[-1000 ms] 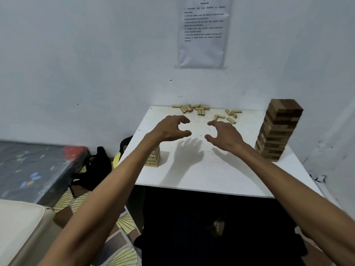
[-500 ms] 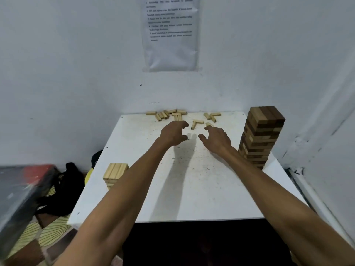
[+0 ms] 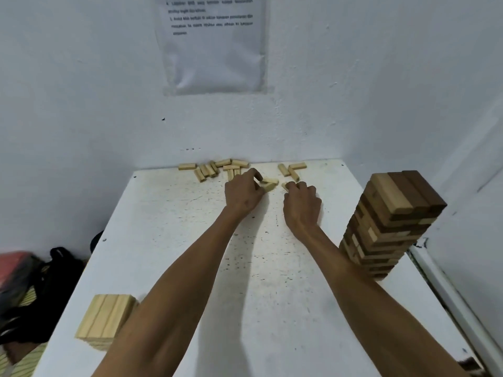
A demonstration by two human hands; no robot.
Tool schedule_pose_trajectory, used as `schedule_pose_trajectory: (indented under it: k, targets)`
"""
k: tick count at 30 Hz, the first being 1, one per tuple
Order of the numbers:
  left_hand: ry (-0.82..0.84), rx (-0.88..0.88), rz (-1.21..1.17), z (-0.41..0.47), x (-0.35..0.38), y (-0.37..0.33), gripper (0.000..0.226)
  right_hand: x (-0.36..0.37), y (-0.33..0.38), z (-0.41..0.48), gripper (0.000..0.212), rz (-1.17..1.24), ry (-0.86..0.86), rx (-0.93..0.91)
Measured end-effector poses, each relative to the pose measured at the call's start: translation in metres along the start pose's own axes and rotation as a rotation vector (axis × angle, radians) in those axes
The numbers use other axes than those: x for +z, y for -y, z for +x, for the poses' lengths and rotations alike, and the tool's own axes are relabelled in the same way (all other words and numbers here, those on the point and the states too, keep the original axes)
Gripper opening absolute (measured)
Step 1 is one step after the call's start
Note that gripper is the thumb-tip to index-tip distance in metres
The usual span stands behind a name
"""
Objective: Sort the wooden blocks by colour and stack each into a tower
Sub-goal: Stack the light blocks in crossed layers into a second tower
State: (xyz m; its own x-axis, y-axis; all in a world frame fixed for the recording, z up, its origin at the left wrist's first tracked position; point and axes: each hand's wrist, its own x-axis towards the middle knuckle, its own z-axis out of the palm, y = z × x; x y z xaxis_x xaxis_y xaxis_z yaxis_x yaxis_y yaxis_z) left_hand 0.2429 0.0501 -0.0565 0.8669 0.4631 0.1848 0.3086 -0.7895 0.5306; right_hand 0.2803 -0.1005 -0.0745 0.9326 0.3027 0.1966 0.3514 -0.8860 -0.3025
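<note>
**Reaching far across**

The loose pale rectangular wooden blocks (image 3: 231, 167) lie along the far edge of the white table (image 3: 168, 240). Your left hand (image 3: 243, 193), arm outstretched, pinches a pale block (image 3: 270, 183). Just beside it, your right hand (image 3: 300, 204) curls its fingers round a second block (image 3: 285, 185).

white speckled table (image 3: 168, 240) in a wall corner; printed sheet (image 3: 215, 58) fixed to white wall (image 3: 81, 104) above it; black bag (image 3: 54, 281) and blurred red object (image 3: 16, 258), lower left.
</note>
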Motion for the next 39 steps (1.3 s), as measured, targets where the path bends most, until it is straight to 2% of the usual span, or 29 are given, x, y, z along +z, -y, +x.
schedule_pose_trajectory:
  k: [6,9,15,21,29,34,39]
  targets:
    - [0.0,0.049,-0.111,0.023,0.001,0.0,0.013,0.017,-0.003,-0.004,0.023,0.116,-0.213,0.026]
    - [-0.029,0.086,-0.019,0.031,0.01,0.0,0.013,0.02,-0.003,-0.003,0.023,0.112,-0.223,0.031]
    - [0.043,0.172,0.13,0.036,0.016,0.001,0.028,0.022,-0.003,-0.001,0.021,0.11,-0.241,0.041]
    - [-0.012,0.207,0.187,0.023,0.016,0.0,0.026,0.018,-0.007,-0.008,0.023,0.173,-0.239,0.044]
    - [-0.14,0.066,-0.07,-0.064,0.0,-0.004,0.026,-0.007,-0.011,-0.068,0.025,0.316,-0.141,-0.047]
    - [-0.185,0.06,-0.126,-0.145,-0.016,0.0,0.025,-0.03,-0.02,-0.132,0.03,0.415,-0.011,-0.23]
    - [-0.198,0.011,-0.16,-0.225,-0.033,0.007,0.023,-0.049,-0.036,-0.201,0.034,0.451,0.081,-0.33]
